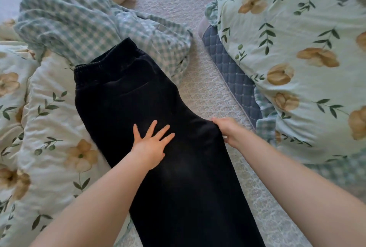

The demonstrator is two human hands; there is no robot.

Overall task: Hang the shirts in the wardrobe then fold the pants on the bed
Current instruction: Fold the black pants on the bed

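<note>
- The duvet [49,127] is lying bunched to the left of the pants [128,92], and the pants' left edge is resting on it, so that side is sitting higher than the other.
- A checked cloth [79,18] is lying crumpled just beyond the waistband, touching it or nearly so. It is likely to crowd any fold carried up towards that end.
- The pants are lying lengthwise on the bed [208,88], waistband far from the person, and appear to be already doubled leg on leg. The hems are running out of view at the near edge.
- The left hand [150,147] is pressing flat on the middle of the pants, its fingers [165,128] spread and straight, grasping nothing. It seems to be pinning the cloth so it is not sliding.
- The right hand [225,129] is holding the pants' right edge where the seat is jutting out, fingers curled over the fabric. It is probably tugging or tucking that point to straighten the outline before folding.
- To the right of the pants a strip of bed is showing, then a blue pad [231,68] with a floral quilt [297,58] piled over it. Both are lying well apart from the pants and are not obstructing.
- No shirts are showing, so the folding stage looks to be just beginning.
</note>
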